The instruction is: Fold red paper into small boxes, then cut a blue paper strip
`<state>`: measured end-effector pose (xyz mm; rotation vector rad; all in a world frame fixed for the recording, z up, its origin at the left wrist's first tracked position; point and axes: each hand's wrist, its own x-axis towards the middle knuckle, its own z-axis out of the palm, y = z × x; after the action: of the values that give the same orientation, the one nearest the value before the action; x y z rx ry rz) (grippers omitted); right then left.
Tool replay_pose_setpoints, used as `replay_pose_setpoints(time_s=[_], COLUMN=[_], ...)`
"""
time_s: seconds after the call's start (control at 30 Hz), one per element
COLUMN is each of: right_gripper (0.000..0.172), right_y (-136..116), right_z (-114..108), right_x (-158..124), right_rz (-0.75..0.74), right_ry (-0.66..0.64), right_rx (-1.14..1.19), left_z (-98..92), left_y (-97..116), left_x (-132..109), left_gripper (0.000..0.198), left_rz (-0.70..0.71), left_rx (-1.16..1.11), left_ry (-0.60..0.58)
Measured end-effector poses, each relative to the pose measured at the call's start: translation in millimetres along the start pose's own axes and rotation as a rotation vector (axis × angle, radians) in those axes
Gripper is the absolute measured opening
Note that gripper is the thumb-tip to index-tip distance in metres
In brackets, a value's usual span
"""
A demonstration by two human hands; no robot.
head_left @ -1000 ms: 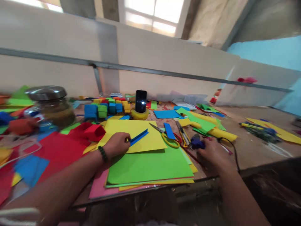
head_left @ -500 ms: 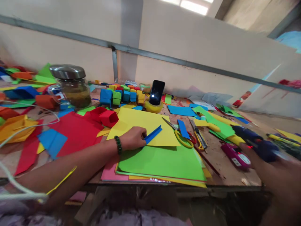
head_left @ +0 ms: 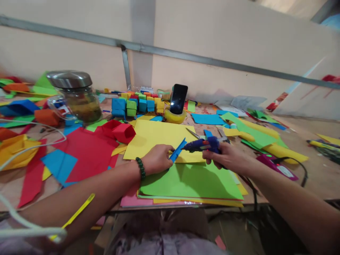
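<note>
My left hand (head_left: 158,158) pinches a folded blue paper strip (head_left: 178,150) over the stacked sheets. In my right hand (head_left: 225,156) is a dark blue glue gun (head_left: 202,144), its fingers wrapped round the handle. The gun's nozzle points left and is at the strip's right side; whether it touches cannot be made out. Beneath both hands lie a yellow sheet (head_left: 159,132) and a green sheet (head_left: 191,182). Scissors (head_left: 193,133) lie just behind the glue gun, partly hidden by it.
A lidded glass jar (head_left: 82,102) stands at the back left beside red paper (head_left: 87,152). Several folded paper cubes (head_left: 131,108) sit near a phone (head_left: 179,99) propped on a yellow tape roll (head_left: 175,116). A magenta box (head_left: 278,168) with a black cable lies right.
My right hand has brought the glue gun from the far right to the blue paper strip. My left hand still holds the strip, and the view has shifted slightly.
</note>
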<state>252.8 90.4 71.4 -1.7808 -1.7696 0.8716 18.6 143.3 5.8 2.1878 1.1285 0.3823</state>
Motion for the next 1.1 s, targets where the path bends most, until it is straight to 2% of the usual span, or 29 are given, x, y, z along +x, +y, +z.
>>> replay_pose_setpoints(time_s=[0.1,0.3,0.43,0.57,0.73,0.9,1.1], right_gripper=[0.037,0.046,0.048,0.043,0.044,0.05,0.042], right_y=[3.6,13.3,-0.4,-16.9,-10.9,-4.0,-12.8], right_z=[5.8,8.0,2.4,-3.2,-5.7,-5.7,-3.9], right_x=[7.9,20.7,23.4,20.9,20.4,22.2,20.0], right_rz=[0.07,0.087,0.065,0.129,0.188,0.174,0.254], right_ry=[-0.171,-0.102,-0.1,-0.104,-0.069,-0.054,-0.001], right_rx=[0.022,-0.072,-0.112,-0.217,-0.291,-0.264,-0.208], left_z=[2.0,2.7,-0.2,-1.2,-1.3,-3.3,-4.8], left_y=[-1.1,-1.2,1.6,2.7,3.0,4.8,6.2], left_x=[0.7,1.3,-0.3,-1.2,-1.4,-2.6,-3.2], left_gripper=[0.036,0.038,0.04,0.042,0.042,0.043,0.042], left_rz=[0.001,0.007,-0.004,0.009,0.007,-0.01,-0.014], left_rx=[-0.01,0.003,0.015,0.029,0.034,0.031,0.031], left_ry=[0.011,0.022,0.004,0.014,0.01,0.001,-0.007])
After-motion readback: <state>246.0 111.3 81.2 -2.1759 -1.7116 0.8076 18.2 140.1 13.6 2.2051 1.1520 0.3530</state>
